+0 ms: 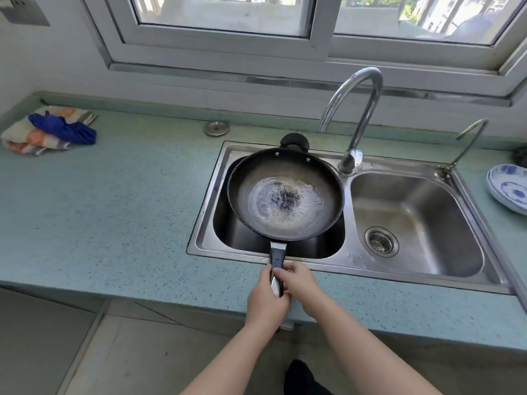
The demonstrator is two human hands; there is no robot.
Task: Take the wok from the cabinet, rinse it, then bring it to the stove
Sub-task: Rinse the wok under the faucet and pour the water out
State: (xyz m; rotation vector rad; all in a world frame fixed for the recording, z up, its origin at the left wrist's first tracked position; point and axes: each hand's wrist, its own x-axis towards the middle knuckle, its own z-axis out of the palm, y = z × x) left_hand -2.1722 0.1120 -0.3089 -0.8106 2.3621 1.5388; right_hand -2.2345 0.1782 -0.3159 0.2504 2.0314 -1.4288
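Fingers (286, 273) of the left hand (265, 300) and right hand (301, 283) curl tight round the wok handle (277, 256), a doubled grip that likely steadies the long lever. From them the wok (285, 169) reaches toward 12 o'clock over the sink's left basin (225, 232), kept level, seemingly so its shallow pool of water (285, 201) does not spill. The faucet (353, 109) stands at its 1 o'clock, with no stream visible.

My wok (285, 195) covers most of the left basin (319, 246) at frame centre, with little room to slip past it. The tall faucet (353, 109) arches just right of its rim, and a smaller tap (467, 143) stands further right. The right basin (427, 206) lies open. There is a broad stretch of counter (114, 209) on the left, cloths (48, 129) bunched upper left, and a plate (507, 189) at the right edge.
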